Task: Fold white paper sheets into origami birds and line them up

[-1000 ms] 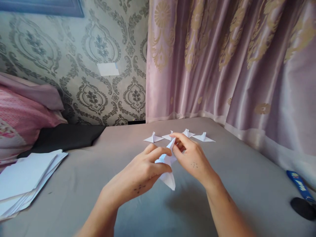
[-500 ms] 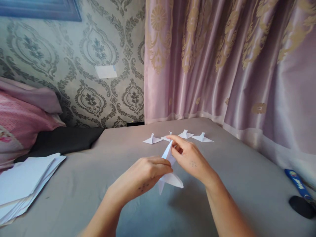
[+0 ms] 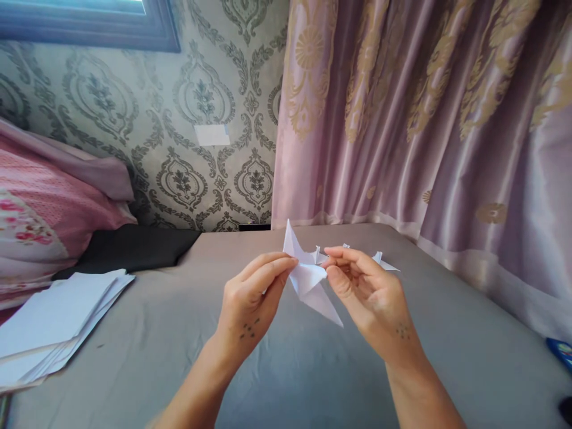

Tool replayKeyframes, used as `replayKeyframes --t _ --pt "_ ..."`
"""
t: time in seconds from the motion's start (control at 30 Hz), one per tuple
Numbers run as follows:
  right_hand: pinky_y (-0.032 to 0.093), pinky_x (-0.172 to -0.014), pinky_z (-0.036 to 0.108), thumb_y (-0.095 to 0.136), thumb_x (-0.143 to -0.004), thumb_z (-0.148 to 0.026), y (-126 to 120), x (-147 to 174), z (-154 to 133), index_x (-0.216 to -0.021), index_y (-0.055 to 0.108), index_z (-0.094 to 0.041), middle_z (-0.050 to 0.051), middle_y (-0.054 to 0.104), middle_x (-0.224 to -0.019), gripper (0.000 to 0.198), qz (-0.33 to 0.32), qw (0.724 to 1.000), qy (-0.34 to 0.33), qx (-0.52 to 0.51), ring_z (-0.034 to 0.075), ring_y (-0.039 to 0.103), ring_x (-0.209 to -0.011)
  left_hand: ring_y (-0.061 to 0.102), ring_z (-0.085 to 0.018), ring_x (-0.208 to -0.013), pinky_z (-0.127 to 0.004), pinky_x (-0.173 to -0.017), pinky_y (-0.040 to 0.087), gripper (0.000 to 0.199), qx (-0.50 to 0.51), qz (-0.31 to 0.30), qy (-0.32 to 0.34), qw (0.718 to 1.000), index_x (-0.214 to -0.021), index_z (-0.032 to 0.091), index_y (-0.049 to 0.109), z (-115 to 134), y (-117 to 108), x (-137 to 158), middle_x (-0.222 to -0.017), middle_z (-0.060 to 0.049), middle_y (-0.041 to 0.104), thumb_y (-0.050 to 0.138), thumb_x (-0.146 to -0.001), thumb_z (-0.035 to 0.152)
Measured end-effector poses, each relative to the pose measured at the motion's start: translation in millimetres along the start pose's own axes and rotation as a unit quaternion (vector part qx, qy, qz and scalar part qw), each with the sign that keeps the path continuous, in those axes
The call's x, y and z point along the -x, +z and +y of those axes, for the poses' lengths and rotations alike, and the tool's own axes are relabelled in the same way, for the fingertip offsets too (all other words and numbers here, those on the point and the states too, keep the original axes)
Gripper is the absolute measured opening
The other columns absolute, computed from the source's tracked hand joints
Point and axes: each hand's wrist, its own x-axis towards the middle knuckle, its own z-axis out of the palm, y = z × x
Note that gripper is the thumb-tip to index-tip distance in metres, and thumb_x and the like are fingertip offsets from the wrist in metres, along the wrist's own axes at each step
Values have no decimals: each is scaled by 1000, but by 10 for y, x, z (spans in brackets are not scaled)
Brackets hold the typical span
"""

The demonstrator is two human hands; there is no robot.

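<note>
A white origami paper crane [image 3: 310, 283] is held up above the grey sheet, its two pointed wings spread, one up and one down to the right. My left hand [image 3: 254, 283] pinches its left end between thumb and fingers. At its right end, my right hand [image 3: 370, 292] has thumb and fingertips closed on the tip of the fold. Behind my right hand stand smaller folded paper cranes; one [image 3: 317, 256] shows between the hands and another [image 3: 379, 259] past the right knuckles. The others are mostly hidden.
A stack of white paper [image 3: 67, 316] lies at the left, before a black cloth [image 3: 134, 250] and pink bedding [image 3: 53, 196]. Grey sheet [image 3: 179, 333] covers the surface. A purple curtain [image 3: 357, 149] hangs along the right. A blue item [image 3: 560, 351] shows at the right edge.
The held paper crane has turned so its wings spread sideways to my hands. My right hand has moved from its upper tip down to its right end. The view has swung slightly left.
</note>
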Motion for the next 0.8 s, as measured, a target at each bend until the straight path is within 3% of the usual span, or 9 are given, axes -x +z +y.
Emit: replayKeyframes --t 0.2,0.37,0.5,0.63,0.73,0.8 --pt "53 -78 29 64 -84 -37 168 20 69 -106 64 -28 0 70 -90 24 16 1000 7 26 15 65 -84 66 -11 -84 -18 -79 52 16 -9 -20 -44 999 -93 16 67 -81 168 82 -92 -4 71 57 -87 4" --pt "53 -74 32 58 -85 -36 71 -118 396 -97 68 -26 2 73 -91 18 -98 981 86 143 18 68 -84 65 -11 -67 -20 -65 52 13 11 -66 -166 984 -88 18 69 -282 184 95 -78 -1 70 59 -85 10" --pt "48 -59 29 55 -85 -34 -32 -149 514 -85 69 -25 2 72 -79 17 -213 944 102 229 18 67 -70 65 -12 -65 -22 -61 52 11 59 -22 -260 964 -89 17 71 -397 2 38 -78 -2 71 63 -84 22" --pt "45 -61 27 55 -83 -23 134 -47 567 -90 71 -26 2 70 -80 18 -308 912 71 261 18 65 -73 64 -12 -62 -22 -58 51 11 57 -20 -292 955 -87 17 73 -471 -89 29 -76 -1 71 65 -81 23" --pt "43 -68 29 53 -79 -11 338 53 663 -104 69 -29 3 68 -89 35 -340 887 48 307 18 64 -81 63 -12 -61 -22 -58 50 12 49 -45 -303 951 -88 18 73 -497 -86 47 -75 -1 72 64 -82 23" --pt "42 -67 30 51 -77 -5 432 76 730 -93 73 -28 3 66 -89 35 -365 867 45 336 18 63 -77 62 -12 -61 -23 -59 50 12 37 -77 -305 949 -87 18 73 -494 -80 51 -74 -1 72 63 -82 23"
